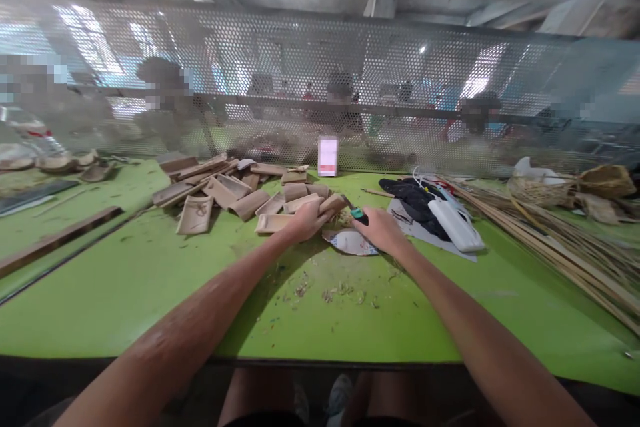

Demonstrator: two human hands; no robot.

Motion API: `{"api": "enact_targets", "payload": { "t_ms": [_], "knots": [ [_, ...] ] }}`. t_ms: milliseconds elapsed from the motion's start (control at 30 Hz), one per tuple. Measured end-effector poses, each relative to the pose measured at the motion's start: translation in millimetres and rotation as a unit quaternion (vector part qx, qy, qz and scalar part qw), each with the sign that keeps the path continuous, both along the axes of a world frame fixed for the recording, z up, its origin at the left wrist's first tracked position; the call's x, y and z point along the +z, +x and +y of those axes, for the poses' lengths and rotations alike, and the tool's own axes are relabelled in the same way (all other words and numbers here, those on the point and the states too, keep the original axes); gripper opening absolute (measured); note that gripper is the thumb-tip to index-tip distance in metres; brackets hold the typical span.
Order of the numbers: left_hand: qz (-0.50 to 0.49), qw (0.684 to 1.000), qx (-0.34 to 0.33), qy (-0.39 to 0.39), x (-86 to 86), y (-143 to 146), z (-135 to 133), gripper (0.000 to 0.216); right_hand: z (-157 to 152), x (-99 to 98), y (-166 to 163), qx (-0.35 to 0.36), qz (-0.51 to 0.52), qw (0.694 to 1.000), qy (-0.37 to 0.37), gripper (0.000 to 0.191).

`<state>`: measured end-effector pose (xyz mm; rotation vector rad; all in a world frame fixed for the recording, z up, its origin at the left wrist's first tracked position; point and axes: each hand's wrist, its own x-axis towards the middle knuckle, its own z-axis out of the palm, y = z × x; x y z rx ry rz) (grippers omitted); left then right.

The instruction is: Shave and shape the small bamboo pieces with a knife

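Note:
My left hand [307,219] is closed round a split bamboo piece [332,204], which points away to the right. In my right hand [382,229] is a tool with a green-and-black handle [359,215]; its working end is too small to make out and lies close to the bamboo. Beneath and between the hands is a white printed paper or bowl-like scrap [352,242], with pale shavings about it. Left of my left hand lies a pile of cut half-round bamboo pieces [249,203].
A phone [327,157] stands upright against the perforated metal screen [280,53]. To the right are black cloth [411,199], a white power-bank-like object [456,224] and long bamboo strips [545,240]. Shavings [345,290] are scattered over the green table [165,307]. A wooden bar [60,240] lies left.

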<state>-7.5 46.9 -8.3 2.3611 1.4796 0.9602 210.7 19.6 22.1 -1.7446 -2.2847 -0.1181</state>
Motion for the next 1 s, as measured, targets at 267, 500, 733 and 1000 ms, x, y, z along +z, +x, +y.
{"api": "enact_targets", "payload": {
  "t_ms": [267, 500, 733, 1000],
  "knots": [
    [0.014, 1.000, 0.005, -0.025, 0.2, 0, 0, 0.028, -2, 5.3, 6, 0.010, 0.049, 0.993, 0.108, 0.031],
    [0.013, 1.000, -0.001, -0.027, -2.0, 0, 2, 0.027, -5, 9.2, 4, 0.053, 0.011, 0.998, 0.038, 0.032],
    [0.026, 1.000, 0.012, -0.004, -7.4, -2, 6, 0.024, -8, 3.9, -3, 0.030, -0.014, 0.999, -0.002, 0.036],
    [0.019, 1.000, 0.007, -0.002, -6.0, -2, 5, 0.021, -7, 2.1, -6, 0.027, -0.012, 0.999, -0.023, 0.038]
  ]
}}
